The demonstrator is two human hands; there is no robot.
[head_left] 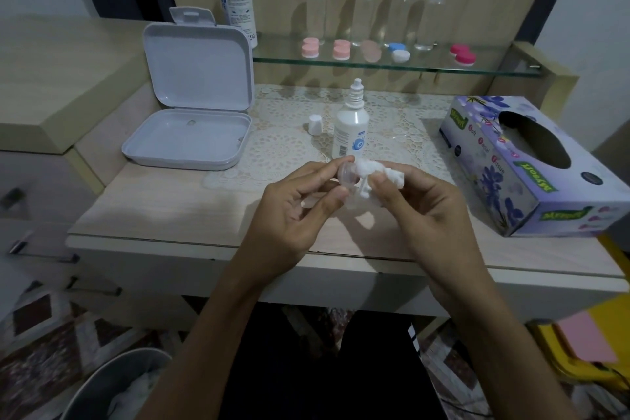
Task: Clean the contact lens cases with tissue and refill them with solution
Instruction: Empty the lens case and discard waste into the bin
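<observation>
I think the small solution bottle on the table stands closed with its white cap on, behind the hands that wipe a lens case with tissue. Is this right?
Not quite. In the head view the small solution bottle stands uncapped, nozzle bare; its white cap sits on the table beside it. The rest holds: the left hand holds the lens case and the right hand wipes it with tissue.

Bin cropped; bottle labels unreadable

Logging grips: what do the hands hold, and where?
Left hand pinches the lens case by its rim; right hand grips the crumpled tissue pressed into it.
</observation>
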